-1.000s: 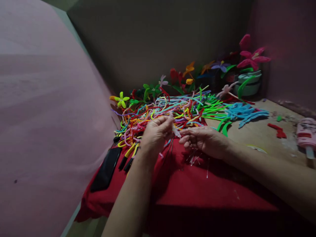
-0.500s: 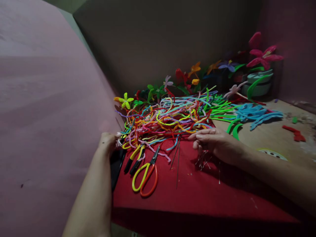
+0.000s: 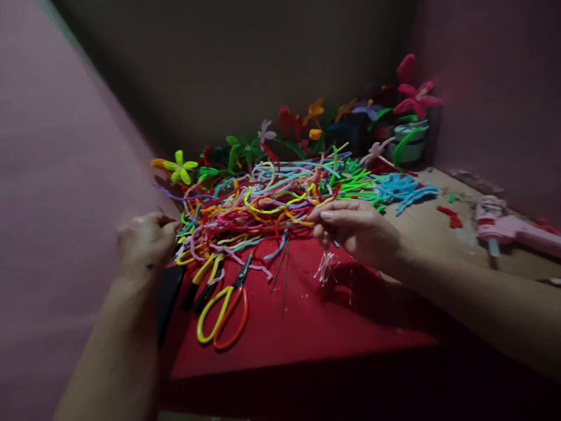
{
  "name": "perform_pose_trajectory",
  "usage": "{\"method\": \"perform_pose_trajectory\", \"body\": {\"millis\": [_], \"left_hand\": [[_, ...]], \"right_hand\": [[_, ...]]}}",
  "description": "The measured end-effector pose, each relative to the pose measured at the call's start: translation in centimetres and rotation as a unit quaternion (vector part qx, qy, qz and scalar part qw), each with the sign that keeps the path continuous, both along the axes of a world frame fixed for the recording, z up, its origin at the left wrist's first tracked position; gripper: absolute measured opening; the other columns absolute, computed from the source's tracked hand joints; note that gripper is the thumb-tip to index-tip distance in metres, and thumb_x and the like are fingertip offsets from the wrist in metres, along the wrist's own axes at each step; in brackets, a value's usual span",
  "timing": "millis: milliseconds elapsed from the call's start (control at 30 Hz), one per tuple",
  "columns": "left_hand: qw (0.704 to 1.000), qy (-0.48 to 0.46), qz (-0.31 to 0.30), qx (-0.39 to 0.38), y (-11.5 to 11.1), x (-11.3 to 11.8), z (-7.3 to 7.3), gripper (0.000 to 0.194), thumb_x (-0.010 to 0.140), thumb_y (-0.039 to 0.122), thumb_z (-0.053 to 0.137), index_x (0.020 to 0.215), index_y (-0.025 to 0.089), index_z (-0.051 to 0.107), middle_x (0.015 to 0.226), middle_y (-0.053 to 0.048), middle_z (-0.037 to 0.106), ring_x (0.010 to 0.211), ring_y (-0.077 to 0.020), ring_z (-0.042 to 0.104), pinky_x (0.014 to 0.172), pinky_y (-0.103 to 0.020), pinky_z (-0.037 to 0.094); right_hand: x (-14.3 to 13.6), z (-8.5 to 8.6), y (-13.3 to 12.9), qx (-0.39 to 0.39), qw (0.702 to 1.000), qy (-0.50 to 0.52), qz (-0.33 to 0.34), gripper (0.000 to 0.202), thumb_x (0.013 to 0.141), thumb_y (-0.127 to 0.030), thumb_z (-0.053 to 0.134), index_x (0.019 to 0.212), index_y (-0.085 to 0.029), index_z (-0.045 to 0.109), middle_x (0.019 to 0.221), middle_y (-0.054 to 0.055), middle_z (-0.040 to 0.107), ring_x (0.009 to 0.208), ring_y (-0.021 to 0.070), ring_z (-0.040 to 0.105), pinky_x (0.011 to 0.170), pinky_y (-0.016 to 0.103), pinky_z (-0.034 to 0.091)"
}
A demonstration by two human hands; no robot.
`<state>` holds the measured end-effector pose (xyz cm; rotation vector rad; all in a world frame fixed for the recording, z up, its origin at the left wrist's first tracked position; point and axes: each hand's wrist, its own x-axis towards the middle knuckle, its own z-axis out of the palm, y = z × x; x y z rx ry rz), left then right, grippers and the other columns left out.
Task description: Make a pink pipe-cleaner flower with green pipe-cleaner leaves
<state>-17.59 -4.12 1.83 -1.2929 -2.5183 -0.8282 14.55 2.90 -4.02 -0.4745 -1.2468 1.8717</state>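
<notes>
My left hand (image 3: 146, 248) is at the left end of a tangled pile of coloured pipe cleaners (image 3: 258, 202). Its fingers curl away from me, so whatever they hold is hidden. My right hand (image 3: 359, 228) hovers at the pile's right front edge, thumb and fingers pinched together. An orange pipe cleaner (image 3: 302, 220) ends beside those fingertips; I cannot tell if it is gripped. Below that hand a small bunch of thin white-tipped stamens (image 3: 326, 269) lies on the red table top (image 3: 307, 333). Scissors (image 3: 223, 316) and yellow-and-black pliers (image 3: 204, 280) rest in front of the pile.
Fuzzy flowers stand along the back wall, a yellow one (image 3: 179, 168) at left and a pink one (image 3: 418, 99) by a pale green pot (image 3: 409, 140). Blue pipe cleaners (image 3: 403, 192) lie right of the pile. A pink glue gun (image 3: 504, 225) rests at far right.
The view has turned right, bringing the glue gun into sight. My left hand has risen off the white bits by the dark object. My right hand has lifted clear above the stamens.
</notes>
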Motion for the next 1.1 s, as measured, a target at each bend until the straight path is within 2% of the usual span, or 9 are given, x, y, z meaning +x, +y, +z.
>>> {"method": "perform_pose_trajectory", "body": {"millis": [67,133,200,367,533,733,833,967,1100], "left_hand": [[0.981,0.173,0.042,-0.075,-0.4,3.1,1.1,0.029,0.073,0.036,0.048,0.082,0.015,0.066,0.074,-0.010,0.063,0.075,-0.0246,0.053,0.068,-0.034,0.036],[0.984,0.164,0.004,-0.066,-0.4,6.5,1.3,0.034,0.076,0.039,0.045,0.088,0.015,0.066,0.077,-0.009,0.065,0.072,-0.0213,0.055,0.068,-0.031,0.038],[0.990,0.022,-0.128,-0.049,-0.3,10.1,0.5,0.029,0.074,0.034,0.049,0.087,0.015,0.066,0.073,-0.004,0.065,0.063,-0.0144,0.054,0.062,-0.025,0.039],[0.887,-0.120,-0.404,-0.190,0.0,19.1,-4.2,0.018,0.074,0.027,0.051,0.072,0.016,0.065,0.068,-0.002,0.066,0.061,-0.0122,0.056,0.060,-0.022,0.041],[0.881,0.062,-0.388,-0.262,-0.4,24.3,-6.9,0.022,0.076,0.028,0.046,0.076,0.017,0.064,0.077,-0.009,0.066,0.070,-0.0197,0.061,0.062,-0.028,0.041],[0.851,0.142,-0.370,-0.345,-0.4,25.1,-7.1,0.024,0.072,0.019,0.040,0.075,0.015,0.063,0.072,-0.014,0.064,0.066,-0.0244,0.061,0.055,-0.031,0.038],[0.872,0.094,-0.362,-0.316,0.1,24.0,-6.6,0.017,0.069,0.019,0.043,0.062,0.016,0.059,0.061,-0.009,0.060,0.057,-0.0187,0.056,0.052,-0.028,0.034],[0.911,-0.183,-0.330,-0.164,1.0,21.5,-4.9,0.017,0.070,0.025,0.047,0.055,0.017,0.048,0.047,0.003,0.042,0.042,-0.0078,0.038,0.044,-0.021,0.028],[0.863,-0.423,-0.264,-0.079,2.0,20.1,-3.8,0.020,0.069,0.034,0.053,0.063,0.017,0.046,0.038,0.010,0.027,0.032,-0.0037,0.020,0.035,-0.018,0.016]], "right_hand": [[0.2,0.5,0.1,0.017,0.999,0.028,-0.002,0.014,0.067,-0.022,0.058,0.072,-0.011,0.067,0.057,0.004,0.062,0.048,0.0104,0.053,0.047,0.024,0.040],[0.4,0.9,0.1,0.025,0.999,0.047,-0.009,0.014,0.067,-0.021,0.058,0.071,-0.011,0.066,0.057,0.004,0.062,0.047,0.0100,0.053,0.046,0.023,0.041],[0.8,1.4,0.1,0.033,0.998,0.058,-0.015,0.013,0.067,-0.020,0.058,0.071,-0.010,0.066,0.056,0.004,0.062,0.047,0.0096,0.054,0.044,0.022,0.041],[2.2,2.0,-0.5,0.051,0.996,0.071,-0.033,0.013,0.066,-0.020,0.057,0.070,-0.011,0.066,0.056,0.002,0.062,0.047,0.0089,0.054,0.043,0.020,0.040],[3.7,1.3,-1.1,0.034,0.995,0.066,-0.060,0.011,0.065,-0.019,0.058,0.068,-0.012,0.065,0.056,0.002,0.061,0.048,0.0086,0.053,0.045,0.020,0.040],[4.4,0.7,-0.9,0.031,0.996,0.052,-0.068,0.011,0.066,-0.019,0.056,0.067,-0.012,0.065,0.055,0.001,0.060,0.047,0.0085,0.051,0.045,0.021,0.037],[4.0,0.8,-0.8,0.036,0.996,0.049,-0.071,0.011,0.066,-0.019,0.057,0.067,-0.012,0.065,0.055,0.001,0.059,0.047,0.0083,0.050,0.046,0.021,0.036],[3.0,0.7,-0.4,0.007,0.992,0.006,-0.126,0.007,0.065,-0.014,0.057,0.065,-0.011,0.063,0.053,0.001,0.056,0.044,0.0070,0.046,0.043,0.021,0.034],[1.7,0.2,0.1,-0.053,0.991,-0.050,-0.113,0.003,0.062,-0.010,0.057,0.062,-0.009,0.061,0.051,0.000,0.052,0.041,0.0056,0.042,0.040,0.020,0.032]]}}
